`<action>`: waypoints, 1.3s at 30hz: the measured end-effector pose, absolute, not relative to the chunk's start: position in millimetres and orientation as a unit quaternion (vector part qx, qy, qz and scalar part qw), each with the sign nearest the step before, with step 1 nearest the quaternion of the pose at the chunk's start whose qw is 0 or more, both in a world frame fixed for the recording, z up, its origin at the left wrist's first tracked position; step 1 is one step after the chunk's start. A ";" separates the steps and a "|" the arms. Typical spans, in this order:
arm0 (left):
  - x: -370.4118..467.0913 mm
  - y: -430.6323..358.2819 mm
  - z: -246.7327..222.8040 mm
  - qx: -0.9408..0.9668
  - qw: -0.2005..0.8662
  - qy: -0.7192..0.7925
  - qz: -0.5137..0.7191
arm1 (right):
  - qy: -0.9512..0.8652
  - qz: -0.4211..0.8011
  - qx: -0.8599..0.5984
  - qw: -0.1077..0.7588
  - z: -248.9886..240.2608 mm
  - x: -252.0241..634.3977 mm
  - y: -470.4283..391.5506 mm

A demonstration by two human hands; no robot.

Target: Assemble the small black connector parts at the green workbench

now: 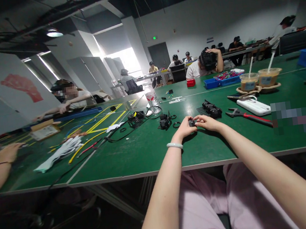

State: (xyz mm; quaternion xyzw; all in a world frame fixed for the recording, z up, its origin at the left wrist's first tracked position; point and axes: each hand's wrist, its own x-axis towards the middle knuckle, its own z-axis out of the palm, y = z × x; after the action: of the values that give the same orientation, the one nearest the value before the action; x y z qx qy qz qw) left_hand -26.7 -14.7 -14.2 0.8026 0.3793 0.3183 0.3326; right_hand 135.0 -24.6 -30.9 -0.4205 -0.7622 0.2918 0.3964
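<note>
A small black part (pixel 191 123) sits between my two hands, just above the green tabletop; its exact kind is too small to make out. My left hand (pixel 183 129), with a pale bangle at the wrist, grips it from the left, fingers closed. From the right, the fingertips of my right hand (pixel 207 123) pinch at the same part. Just left of my hands lie a black ring (pixel 176 125) and a black clip-like part (pixel 165 121). Beyond my right hand rests a bigger cluster of black parts (pixel 211 109).
On the right are an adjustable wrench (pixel 250 117) with red handles, a white power bank (pixel 253 106) and two drink cups (pixel 269 77). A plastic bottle (pixel 152 101), white gloves (pixel 62 152) and cables lie leftward. A co-worker's hand (pixel 8 153) reaches in at far left.
</note>
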 end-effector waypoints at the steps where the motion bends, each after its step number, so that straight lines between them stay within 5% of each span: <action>1: -26.9 -14.6 -14.5 0.803 0.335 0.377 0.318 | -0.762 0.290 -0.422 0.396 -30.2 134.8 -25.4; 17: -26.3 -16.9 -12.0 0.801 0.342 0.374 0.320 | -0.718 0.384 -0.390 0.431 -34.7 138.8 -27.0; 39: -27.1 -12.4 -18.5 0.811 0.316 0.374 0.319 | -0.750 0.309 -0.415 0.412 -34.1 137.4 -27.9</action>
State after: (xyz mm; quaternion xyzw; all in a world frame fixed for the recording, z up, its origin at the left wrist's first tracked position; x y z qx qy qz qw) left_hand -27.1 -12.4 -18.5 0.8115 0.3742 0.3189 0.3159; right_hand 137.4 -27.9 -34.1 -0.4150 -0.7500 0.3093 0.4118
